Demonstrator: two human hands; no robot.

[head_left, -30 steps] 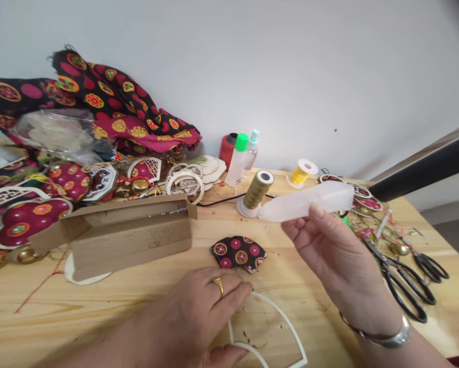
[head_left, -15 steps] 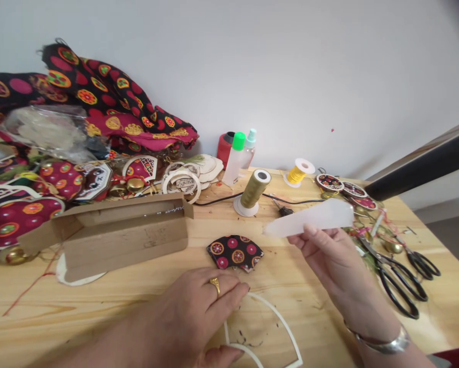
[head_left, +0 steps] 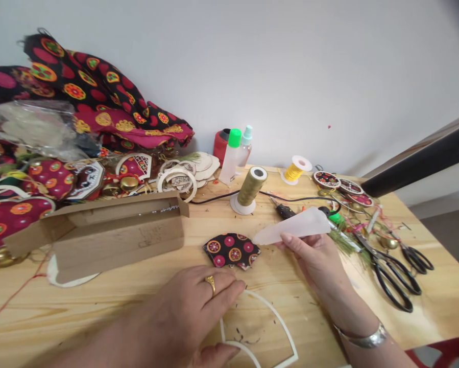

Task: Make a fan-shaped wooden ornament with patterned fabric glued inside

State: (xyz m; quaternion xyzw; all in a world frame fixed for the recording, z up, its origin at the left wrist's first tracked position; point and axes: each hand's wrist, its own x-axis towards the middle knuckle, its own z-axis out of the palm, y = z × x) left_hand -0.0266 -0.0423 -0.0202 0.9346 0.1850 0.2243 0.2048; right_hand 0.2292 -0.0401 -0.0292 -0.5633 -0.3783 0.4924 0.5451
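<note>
My left hand (head_left: 202, 312), a gold ring on one finger, lies over the left side of a white fan-shaped frame (head_left: 279, 317). Its fingers press the upper left corner and its thumb the inner arc, holding the frame on the table. Just beyond my fingertips is a fan-shaped piece of dark patterned fabric (head_left: 235, 250). My right hand (head_left: 313, 255) grips a frosted white squeeze bottle (head_left: 296, 225) in the air, its narrow tip pointing left near the fabric piece's right end. The palm-side fingers are partly hidden.
An open cardboard box (head_left: 122, 245) stands at left, with patterned cloth (head_left: 99, 87) and ornaments behind. A thread cone (head_left: 252, 186), a green-capped bottle (head_left: 231, 156) and a yellow thread spool (head_left: 293, 171) stand farther back. Black-handled scissors (head_left: 393, 278) lie at right; a cord (head_left: 217, 197) crosses behind.
My right hand has moved left and slightly down, bringing the bottle's tip closer to the fabric piece. My left hand stays on the frame. The whole view has shifted slightly.
</note>
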